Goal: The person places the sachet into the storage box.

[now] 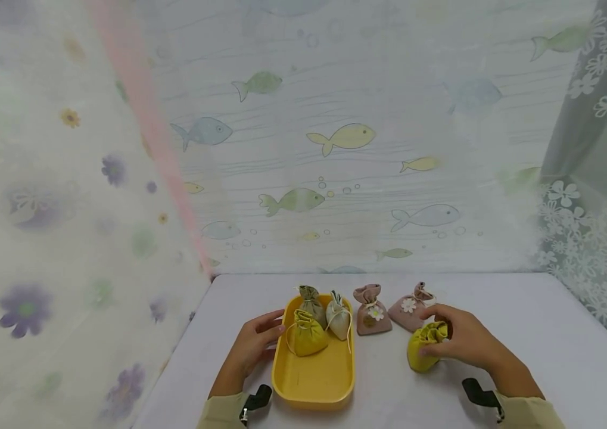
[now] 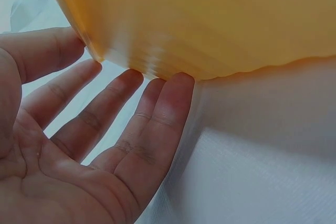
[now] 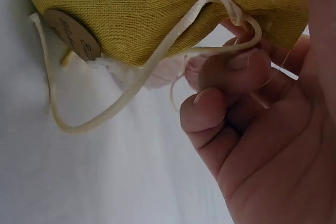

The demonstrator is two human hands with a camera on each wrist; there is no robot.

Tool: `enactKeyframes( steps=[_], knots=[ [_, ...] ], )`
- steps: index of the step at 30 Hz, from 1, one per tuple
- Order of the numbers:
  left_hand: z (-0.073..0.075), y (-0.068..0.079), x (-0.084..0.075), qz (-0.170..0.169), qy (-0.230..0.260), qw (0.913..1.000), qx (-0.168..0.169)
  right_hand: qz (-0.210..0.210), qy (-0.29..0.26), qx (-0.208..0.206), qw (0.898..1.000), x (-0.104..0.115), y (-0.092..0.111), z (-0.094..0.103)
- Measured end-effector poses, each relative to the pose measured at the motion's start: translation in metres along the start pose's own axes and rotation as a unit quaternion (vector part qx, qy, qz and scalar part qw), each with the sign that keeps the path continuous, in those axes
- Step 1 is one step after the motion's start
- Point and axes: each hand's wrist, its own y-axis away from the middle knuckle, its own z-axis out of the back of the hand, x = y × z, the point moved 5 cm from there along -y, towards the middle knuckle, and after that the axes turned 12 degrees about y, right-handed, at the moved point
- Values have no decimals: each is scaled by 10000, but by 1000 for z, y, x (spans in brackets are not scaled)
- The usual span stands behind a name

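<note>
At the right, my right hand (image 1: 466, 339) grips a yellow drawstring pouch (image 1: 419, 353) near its gathered neck. The right wrist view shows the pouch's cream cord (image 3: 126, 98) looping down and a round brown tag (image 3: 73, 34) on its cloth. My left hand (image 1: 255, 344) is at the left side of a yellow tray (image 1: 315, 384). Its nearly straight fingers (image 2: 170, 98) touch the tray's outer wall. Inside the tray's far half sit another yellow pouch (image 1: 310, 338), a brownish-green pouch (image 1: 311, 305) and a whitish pouch (image 1: 338, 322).
Two dusty-pink pouches with white flowers stand right of the tray: an upright one (image 1: 372, 322) and a tilted one (image 1: 406, 311) just behind my right hand. A white cloth covers the table (image 1: 383, 393). Fish-patterned curtain (image 1: 367, 179) hangs along the back.
</note>
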Motion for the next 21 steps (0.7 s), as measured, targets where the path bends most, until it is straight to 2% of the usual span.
enactKeyframes(
  steps=[7,16,21],
  knots=[
    [0,-1,1,-10,25,10000,-35,-95,-273,-277,9992,1,0,2],
    [-1,1,3,9,65,10000,10,-7,76,-697,9975,9,2,7],
    [-1,0,1,1,50,10000,-27,-1,9,-766,9971,11,1,6]
  ],
)
